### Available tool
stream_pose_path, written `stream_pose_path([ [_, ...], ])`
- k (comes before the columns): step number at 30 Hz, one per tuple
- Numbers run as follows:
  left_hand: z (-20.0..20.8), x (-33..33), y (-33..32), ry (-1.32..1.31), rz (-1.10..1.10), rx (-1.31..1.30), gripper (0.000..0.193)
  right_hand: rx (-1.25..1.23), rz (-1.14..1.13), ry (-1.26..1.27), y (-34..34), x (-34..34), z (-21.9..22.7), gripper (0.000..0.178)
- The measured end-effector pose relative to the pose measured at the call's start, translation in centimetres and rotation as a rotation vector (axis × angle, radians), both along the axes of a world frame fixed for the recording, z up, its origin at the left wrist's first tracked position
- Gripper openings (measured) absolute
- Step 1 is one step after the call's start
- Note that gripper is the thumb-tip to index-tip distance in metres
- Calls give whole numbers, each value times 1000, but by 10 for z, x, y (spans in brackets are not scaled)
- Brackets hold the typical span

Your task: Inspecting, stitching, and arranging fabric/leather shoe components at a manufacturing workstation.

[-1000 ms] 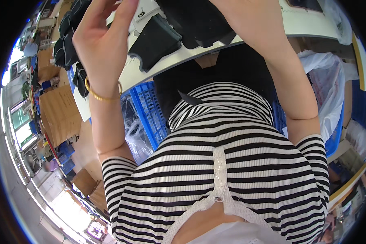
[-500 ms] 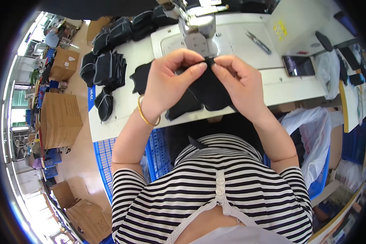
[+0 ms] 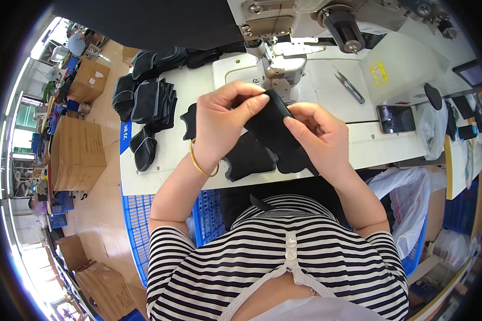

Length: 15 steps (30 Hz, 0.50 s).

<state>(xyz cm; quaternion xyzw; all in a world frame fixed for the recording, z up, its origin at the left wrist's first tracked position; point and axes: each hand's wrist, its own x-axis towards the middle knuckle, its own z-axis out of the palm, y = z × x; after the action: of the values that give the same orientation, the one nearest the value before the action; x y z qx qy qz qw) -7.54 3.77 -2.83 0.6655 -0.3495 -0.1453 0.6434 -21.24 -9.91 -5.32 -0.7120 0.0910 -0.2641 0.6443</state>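
Between my two hands hangs a black fabric piece (image 3: 277,128), held up by its far edge. My left hand (image 3: 222,117) pinches the upper left corner between thumb and fingers. My right hand (image 3: 321,136) grips the right edge of the same piece, a little lower. Another cut black piece (image 3: 249,158) lies on the white table (image 3: 182,179) below, partly hidden by the held one. Just beyond my fingertips stands the sewing machine (image 3: 284,69).
Stacks of black fabric pieces (image 3: 150,101) line the left of the table, with a small tied bundle (image 3: 143,148) nearer me. Thread snips (image 3: 349,87), a phone (image 3: 396,119) and a translucent bin (image 3: 401,69) sit to the right. Blue crates (image 3: 206,214) stand under the table edge.
My hands have moved apart, the right one lower, spreading the fabric's top edge between them. The view has tilted up, so more of the sewing machine shows.
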Motion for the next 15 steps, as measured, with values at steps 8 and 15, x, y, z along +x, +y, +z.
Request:
stream_pose_path([
  [8, 4, 12, -2, 129, 12, -120, 9, -36, -26, -7, -2, 3, 3, 12],
  [15, 3, 13, -6, 174, 10, -145, 10, -118, -60, -23, -3, 5, 2, 10],
])
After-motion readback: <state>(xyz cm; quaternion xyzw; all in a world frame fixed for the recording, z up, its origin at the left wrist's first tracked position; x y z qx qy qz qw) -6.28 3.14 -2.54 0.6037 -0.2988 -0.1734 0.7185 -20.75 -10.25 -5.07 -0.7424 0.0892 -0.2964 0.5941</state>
